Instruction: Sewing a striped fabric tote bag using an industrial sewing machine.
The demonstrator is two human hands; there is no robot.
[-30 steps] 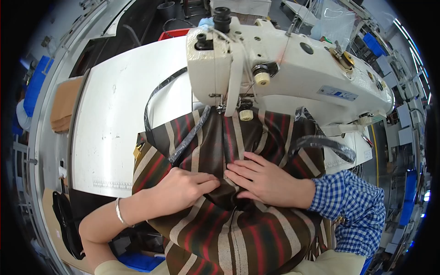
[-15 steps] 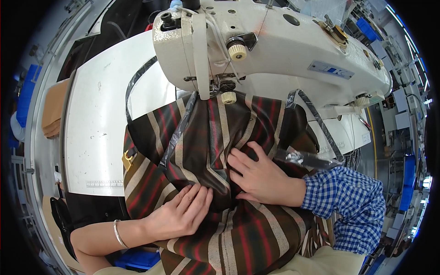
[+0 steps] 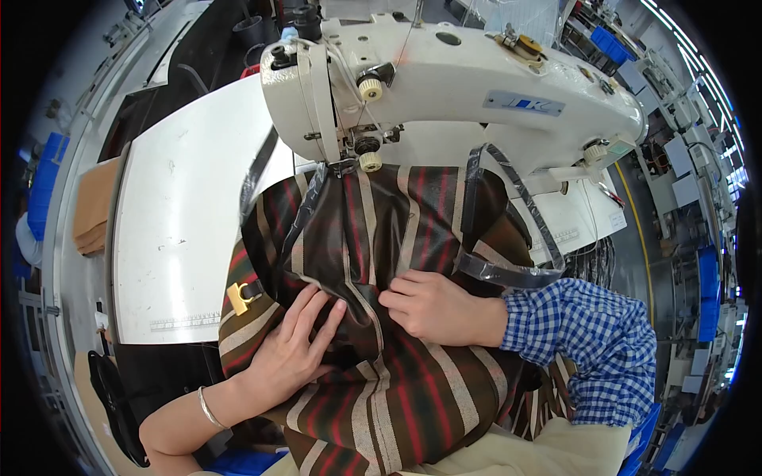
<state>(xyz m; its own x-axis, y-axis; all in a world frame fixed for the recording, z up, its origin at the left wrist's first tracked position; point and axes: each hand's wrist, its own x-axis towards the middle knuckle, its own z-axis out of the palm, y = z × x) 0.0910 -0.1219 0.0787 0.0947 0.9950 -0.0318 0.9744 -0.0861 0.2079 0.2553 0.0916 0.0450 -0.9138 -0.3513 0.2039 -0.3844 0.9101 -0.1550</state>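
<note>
A striped brown, red and cream bag (image 3: 421, 389) with a glossy coating lies bunched under the presser foot of the white sewing machine (image 3: 429, 71). My left hand (image 3: 298, 341) has its fingers bent over a fold at the bag's middle, its thumb partly hidden. My right hand (image 3: 432, 309), just right of it, has curled fingers gripping the coated material; the fingertips are partly hidden. Dark plastic-wrapped handles (image 3: 524, 205) arch from the bag at left and right. A gold-coloured clasp (image 3: 238, 297) hangs on the bag's left side.
The white worktable (image 3: 171, 230) carries a printed scale along its front edge. A stack of brown pieces (image 3: 95, 208) sits at the left. A black item (image 3: 119, 404) lies at lower left. Blue bins (image 3: 609, 46) and other workstations line the right side, past a floor walkway (image 3: 643, 230).
My right hand's fingers went from spread to curled on the material. My left hand shifted slightly left and up since half a second ago. The view has moved, and the right handle loop has shifted.
</note>
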